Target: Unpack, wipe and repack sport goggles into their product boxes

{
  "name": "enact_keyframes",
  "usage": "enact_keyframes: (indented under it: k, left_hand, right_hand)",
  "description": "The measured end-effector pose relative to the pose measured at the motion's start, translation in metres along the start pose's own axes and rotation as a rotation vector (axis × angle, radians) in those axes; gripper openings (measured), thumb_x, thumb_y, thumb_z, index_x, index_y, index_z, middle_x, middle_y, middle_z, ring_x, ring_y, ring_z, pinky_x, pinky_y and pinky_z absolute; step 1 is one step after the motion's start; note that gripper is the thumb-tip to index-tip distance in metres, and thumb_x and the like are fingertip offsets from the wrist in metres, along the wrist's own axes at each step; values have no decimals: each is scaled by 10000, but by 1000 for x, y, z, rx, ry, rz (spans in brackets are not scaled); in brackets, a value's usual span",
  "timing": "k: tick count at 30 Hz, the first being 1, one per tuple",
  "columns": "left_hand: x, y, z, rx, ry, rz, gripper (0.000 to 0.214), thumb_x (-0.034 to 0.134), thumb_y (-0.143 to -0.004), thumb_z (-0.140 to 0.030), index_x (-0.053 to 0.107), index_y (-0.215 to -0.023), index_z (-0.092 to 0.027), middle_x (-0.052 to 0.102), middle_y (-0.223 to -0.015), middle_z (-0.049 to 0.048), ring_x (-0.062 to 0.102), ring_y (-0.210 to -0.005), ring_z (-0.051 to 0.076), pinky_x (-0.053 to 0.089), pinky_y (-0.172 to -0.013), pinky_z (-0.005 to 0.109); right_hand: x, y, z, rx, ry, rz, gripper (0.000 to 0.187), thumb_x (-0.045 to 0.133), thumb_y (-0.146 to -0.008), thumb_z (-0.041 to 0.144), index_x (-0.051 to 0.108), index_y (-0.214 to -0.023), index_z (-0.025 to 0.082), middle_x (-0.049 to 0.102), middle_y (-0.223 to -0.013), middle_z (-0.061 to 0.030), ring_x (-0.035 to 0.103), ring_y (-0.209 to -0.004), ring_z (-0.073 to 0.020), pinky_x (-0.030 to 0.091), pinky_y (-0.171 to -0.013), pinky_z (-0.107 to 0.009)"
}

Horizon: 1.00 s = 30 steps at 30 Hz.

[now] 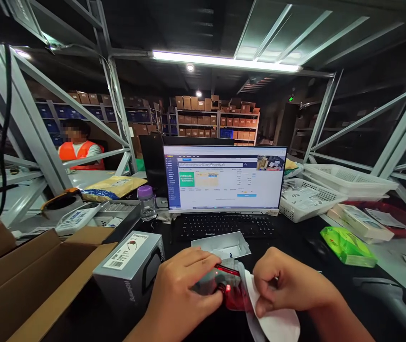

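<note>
My left hand [184, 287] is closed around a clear and red plastic-looking item [236, 294] with a dark red edge and a bright red spot on it. What exactly it is, I cannot make out. My right hand [291, 280] is curled, its thumb and fingers pinching a white sheet-like piece [281, 325] beside the red item. A greyish strip runs down between the two. Just beyond both hands lies a small open grey box [220, 241]. Left of my left hand stands a grey printed carton [131, 261] with a white label and barcode.
A monitor [224, 190] and black keyboard [224, 225] stand ahead. At left are an open cardboard box [42, 270] and a purple-lidded bottle [147, 204]. A green packet [348, 244], handheld scanner [384, 294] and white baskets [309, 209] sit at right. A person in an orange vest [78, 151] is behind.
</note>
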<state>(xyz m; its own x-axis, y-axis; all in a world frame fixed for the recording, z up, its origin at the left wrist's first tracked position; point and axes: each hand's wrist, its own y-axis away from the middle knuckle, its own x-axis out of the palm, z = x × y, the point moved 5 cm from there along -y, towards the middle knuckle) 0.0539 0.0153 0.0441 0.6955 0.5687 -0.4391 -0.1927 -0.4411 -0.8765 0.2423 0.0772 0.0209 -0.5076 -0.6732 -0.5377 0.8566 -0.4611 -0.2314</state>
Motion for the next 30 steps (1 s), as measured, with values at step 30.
enact_keyframes:
  k: [30]
  left_hand:
    - [-7, 4, 1, -1, -56, -19, 309, 599, -587, -65, 689, -851, -197, 719, -768, -22, 657, -657, 136, 582, -961, 413]
  right_hand:
    - [0, 0, -15, 150, -336, -366, 614, 914, -592, 448, 362, -509, 192, 438, -505, 51, 327, -507, -71, 235, -473, -210]
